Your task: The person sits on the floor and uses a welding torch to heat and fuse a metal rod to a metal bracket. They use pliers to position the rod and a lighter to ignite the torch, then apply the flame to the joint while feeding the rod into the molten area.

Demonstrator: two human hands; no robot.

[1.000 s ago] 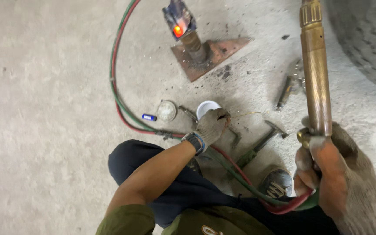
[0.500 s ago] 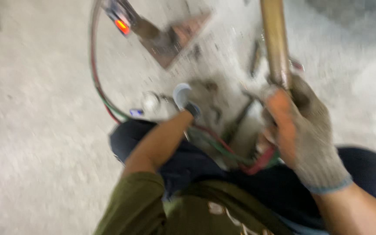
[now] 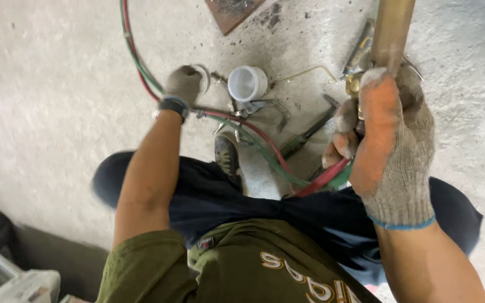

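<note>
Reaching further left than a second ago, the left hand (image 3: pixel 183 84) is now being closed over a small round thing (image 3: pixel 202 78) on the floor (image 3: pixel 57 84), just beside the white cup (image 3: pixel 247 83) it was touching earlier. The torch (image 3: pixel 391 31) is still being gripped upright in the fisted right hand (image 3: pixel 391 132), its red and green hoses (image 3: pixel 254 137) trailing across the floor past the pliers (image 3: pixel 265 106), so the work is being judged as shifting from cup to small piece.
</note>
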